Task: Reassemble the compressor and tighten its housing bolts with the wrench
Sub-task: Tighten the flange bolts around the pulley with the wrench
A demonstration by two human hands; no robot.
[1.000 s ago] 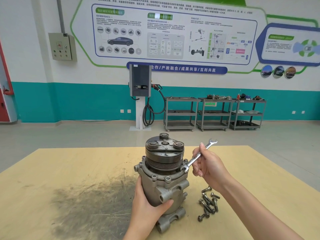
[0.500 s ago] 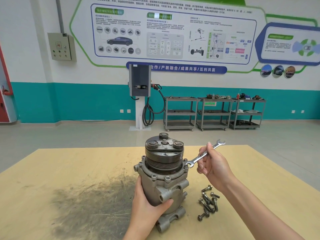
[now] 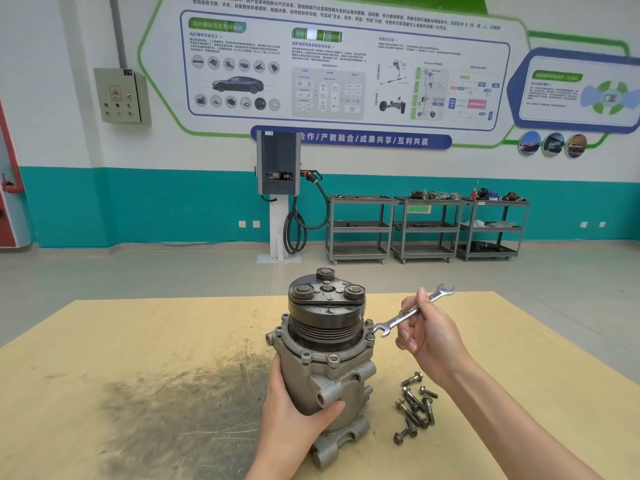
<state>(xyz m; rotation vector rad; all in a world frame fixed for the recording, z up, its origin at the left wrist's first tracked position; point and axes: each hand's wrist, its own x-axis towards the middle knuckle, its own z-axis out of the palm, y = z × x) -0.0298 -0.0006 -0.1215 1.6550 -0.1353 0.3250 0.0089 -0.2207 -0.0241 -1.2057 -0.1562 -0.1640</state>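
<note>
A grey metal compressor (image 3: pixel 332 372) stands upright on the yellow table (image 3: pixel 138 341), its dark pulley (image 3: pixel 325 306) on top. My left hand (image 3: pixel 294 410) grips the housing from the near left, thumb across the front. My right hand (image 3: pixel 429 337) holds a silver open-end wrench (image 3: pixel 412 311) by its shaft. The wrench's lower jaw sits at a flange bolt (image 3: pixel 370 332) on the compressor's right rim, and its other end points up and to the right.
Several loose bolts (image 3: pixel 415 407) lie on the table right of the compressor, under my right forearm. A dark grease smear (image 3: pixel 180 410) covers the table to the left. Grey carts (image 3: pixel 426 226) and a charging post (image 3: pixel 278 188) stand far off by the wall.
My right hand has swung the wrench's free end down and to the right, turning it about the flange bolt. My left hand and the compressor have stayed put.
</note>
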